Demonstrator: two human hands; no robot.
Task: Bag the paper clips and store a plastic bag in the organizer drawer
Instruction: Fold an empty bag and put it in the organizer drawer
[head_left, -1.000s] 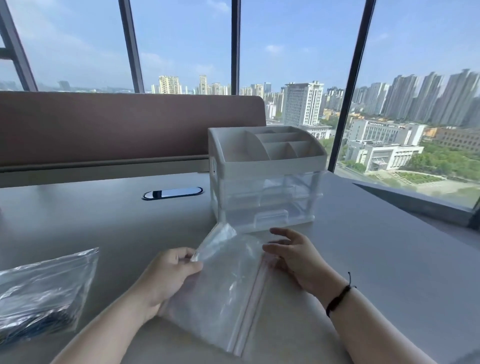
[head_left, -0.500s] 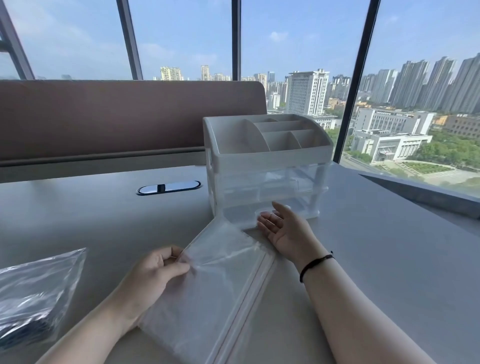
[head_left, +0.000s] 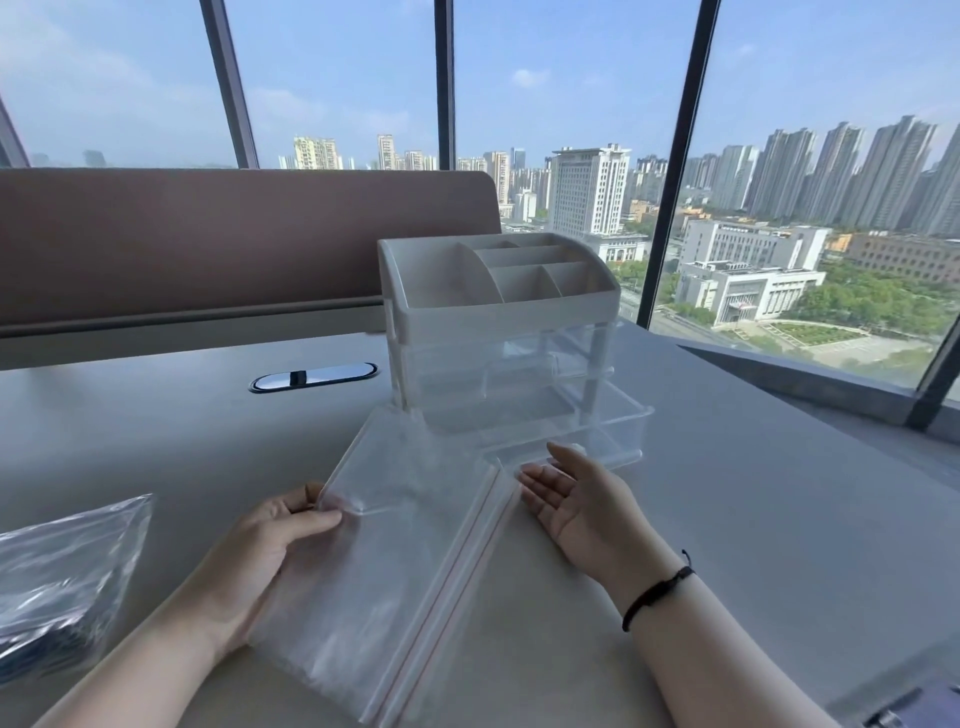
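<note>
Pinching the bag (head_left: 395, 545) at its edge with our left hand (head_left: 270, 551), we find it thin, limp and slippery. Our right hand (head_left: 582, 506) lies open, holding nothing, just before the pulled-out drawer (head_left: 597, 431).

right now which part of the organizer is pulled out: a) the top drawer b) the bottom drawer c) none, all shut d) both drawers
b: the bottom drawer juts forward from the organizer toward the open right hand, while the drawer above it sits flush in the frame; the left hand pinches the plastic bag.
</note>
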